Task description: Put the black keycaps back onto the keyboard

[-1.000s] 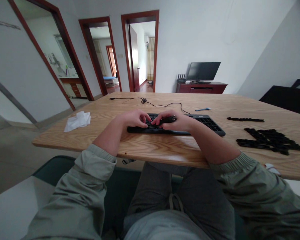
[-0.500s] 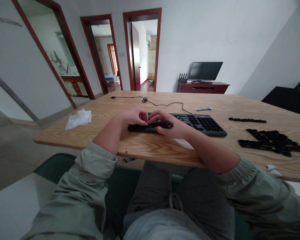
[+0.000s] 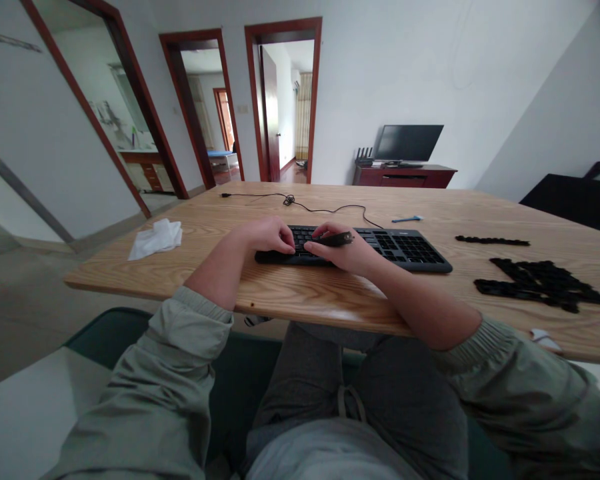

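While the right hand (image 3: 351, 255) grips a black strip (image 3: 340, 239) over the keyboard (image 3: 411, 248), the left hand (image 3: 267, 235) — grasp unclear — is at the keyboard's left end.

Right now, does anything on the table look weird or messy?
The cord behind the keyboard is bunched into a tangle, though the rest of it lies loose. Dark strips on the right lie heaped at different angles, with one strip off by itself.

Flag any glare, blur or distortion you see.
In the head view, wide-angle distortion slants the leftmost door frame; in the head view, pale sheen shows on the table below the right hand; in the head view, piled black strips look soft.
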Available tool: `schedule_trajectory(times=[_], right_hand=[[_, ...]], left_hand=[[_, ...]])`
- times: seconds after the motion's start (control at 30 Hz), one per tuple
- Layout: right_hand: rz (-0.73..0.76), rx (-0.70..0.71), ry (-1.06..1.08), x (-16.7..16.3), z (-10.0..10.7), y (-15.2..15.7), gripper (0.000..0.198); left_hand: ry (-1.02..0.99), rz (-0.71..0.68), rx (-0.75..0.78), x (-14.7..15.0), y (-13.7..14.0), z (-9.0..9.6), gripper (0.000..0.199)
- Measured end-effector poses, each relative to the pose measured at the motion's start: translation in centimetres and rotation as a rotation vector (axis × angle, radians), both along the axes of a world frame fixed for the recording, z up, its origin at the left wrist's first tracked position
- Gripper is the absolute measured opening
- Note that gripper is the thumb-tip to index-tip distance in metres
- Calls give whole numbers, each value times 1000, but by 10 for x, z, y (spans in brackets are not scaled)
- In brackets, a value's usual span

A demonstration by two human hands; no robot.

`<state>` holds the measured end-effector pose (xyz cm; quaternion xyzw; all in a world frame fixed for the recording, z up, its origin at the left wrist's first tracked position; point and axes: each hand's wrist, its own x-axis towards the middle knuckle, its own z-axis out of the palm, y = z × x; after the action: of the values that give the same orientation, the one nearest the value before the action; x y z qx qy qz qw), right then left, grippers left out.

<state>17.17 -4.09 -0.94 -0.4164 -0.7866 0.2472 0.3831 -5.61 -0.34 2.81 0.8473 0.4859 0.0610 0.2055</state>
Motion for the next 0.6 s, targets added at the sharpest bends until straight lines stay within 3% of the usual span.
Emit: schedule_trajectory(times=[0.2, 0.6], right_hand=[[131, 106, -97, -4, -12, -2, 23], [313, 149, -103, 12, -15, 22, 26]], left_hand=[[-18, -10, 9, 2, 0, -2, 22], [-34, -50, 85, 9, -3, -4, 17]])
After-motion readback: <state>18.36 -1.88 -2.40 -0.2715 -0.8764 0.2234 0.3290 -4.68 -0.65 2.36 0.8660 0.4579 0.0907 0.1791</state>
